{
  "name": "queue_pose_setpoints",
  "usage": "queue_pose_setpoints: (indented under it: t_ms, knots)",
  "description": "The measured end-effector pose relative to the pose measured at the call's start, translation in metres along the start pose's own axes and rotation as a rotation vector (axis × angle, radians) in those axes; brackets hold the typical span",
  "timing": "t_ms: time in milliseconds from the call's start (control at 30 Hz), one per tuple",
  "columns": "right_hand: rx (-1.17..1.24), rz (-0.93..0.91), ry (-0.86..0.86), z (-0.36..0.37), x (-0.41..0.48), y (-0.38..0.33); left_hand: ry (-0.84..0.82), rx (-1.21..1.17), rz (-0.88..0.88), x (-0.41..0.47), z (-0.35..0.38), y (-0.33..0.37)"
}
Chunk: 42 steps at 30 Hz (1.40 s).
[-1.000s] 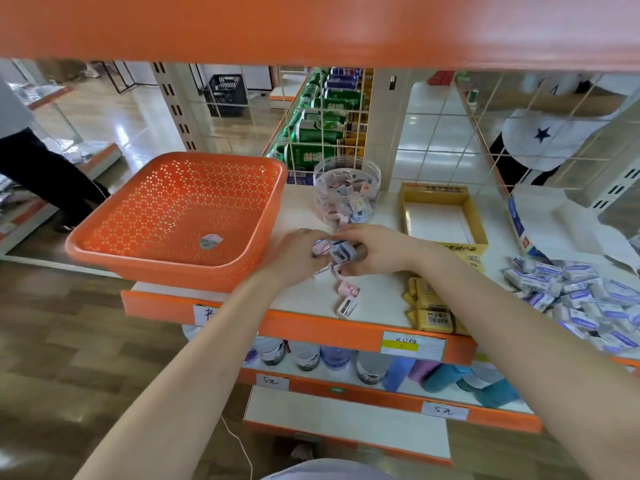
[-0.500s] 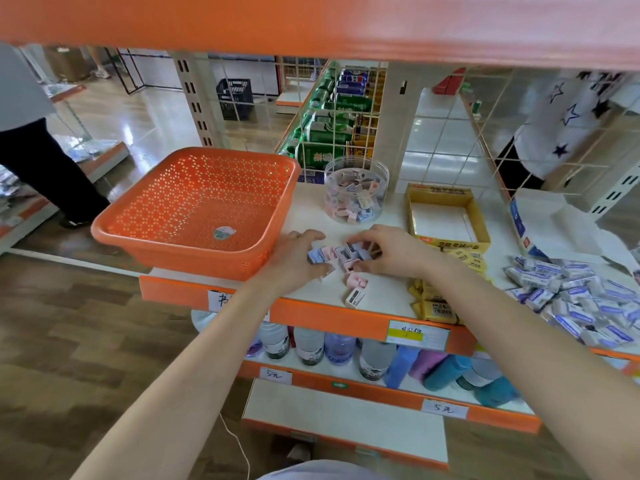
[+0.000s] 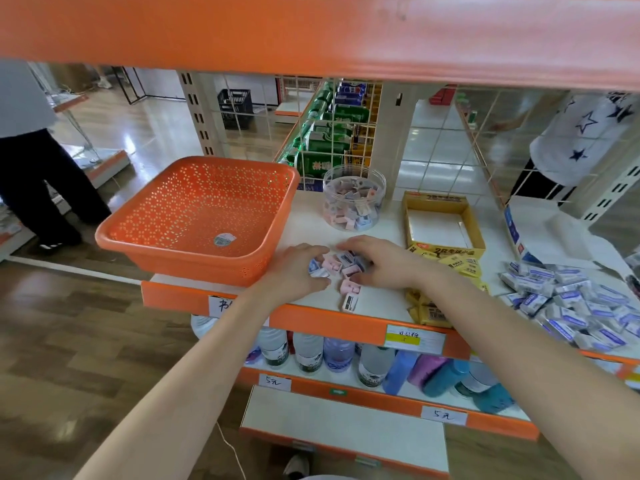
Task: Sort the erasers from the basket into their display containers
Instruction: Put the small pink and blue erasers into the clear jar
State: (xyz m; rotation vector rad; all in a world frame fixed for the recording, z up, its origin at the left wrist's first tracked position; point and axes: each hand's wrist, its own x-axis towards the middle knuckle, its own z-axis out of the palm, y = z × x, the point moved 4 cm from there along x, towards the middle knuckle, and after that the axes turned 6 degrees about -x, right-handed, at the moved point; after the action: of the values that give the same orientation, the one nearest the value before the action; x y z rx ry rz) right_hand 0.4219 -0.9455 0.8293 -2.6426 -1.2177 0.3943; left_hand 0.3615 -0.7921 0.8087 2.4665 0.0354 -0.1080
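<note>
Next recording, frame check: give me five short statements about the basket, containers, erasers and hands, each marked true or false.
1. The orange basket holds no erasers. True.
2. The clear jar is empty. False: it is well filled with erasers.
3. The left hand and right hand both touch a cluster of small erasers on the shelf. True.
4. The yellow box is full. False: its inside shows bare white, and yellow erasers lie on the shelf in front of it.
5. The blue-and-white erasers lie left of the basket. False: they are piled at the shelf's right end.
</note>
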Motion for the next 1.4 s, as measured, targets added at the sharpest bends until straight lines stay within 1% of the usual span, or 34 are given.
queue_pose_setpoints:
  t_ms: [167,333,467,667,800,933,1033,1133,1400]
  knots:
    - [0.005,0.011,0.018,0.003,0.007,0.002,0.024,-0.029,0.008,-0.006,-0.002,-0.005]
    - [-0.045,-0.025,0.033,0.006,0.009,0.002,0.01,-0.004,0.055,-0.007,0.0,0.002]
    - [-0.057,-0.051,0.045,0.006,0.007,0.001,0.031,0.0,0.055,-0.004,0.001,0.005]
    - [-0.078,-0.023,0.156,0.005,0.002,0.003,0.098,-0.047,0.069,-0.005,0.0,0.002]
    - [-0.076,-0.024,0.19,0.007,0.002,0.006,0.119,-0.002,0.105,-0.009,-0.001,0.001]
    - [0.0,-0.034,0.139,0.005,0.001,0.003,0.069,0.018,0.128,-0.013,-0.003,0.0]
    - [-0.038,-0.089,0.053,0.003,0.006,-0.006,0.046,0.046,0.141,-0.017,-0.004,0.001]
    - [-0.054,-0.106,-0.013,0.003,0.012,-0.009,0.044,0.077,0.12,-0.019,-0.006,-0.002]
    - [-0.038,-0.056,0.058,0.005,0.013,-0.003,-0.009,0.08,0.078,-0.017,-0.008,-0.001]
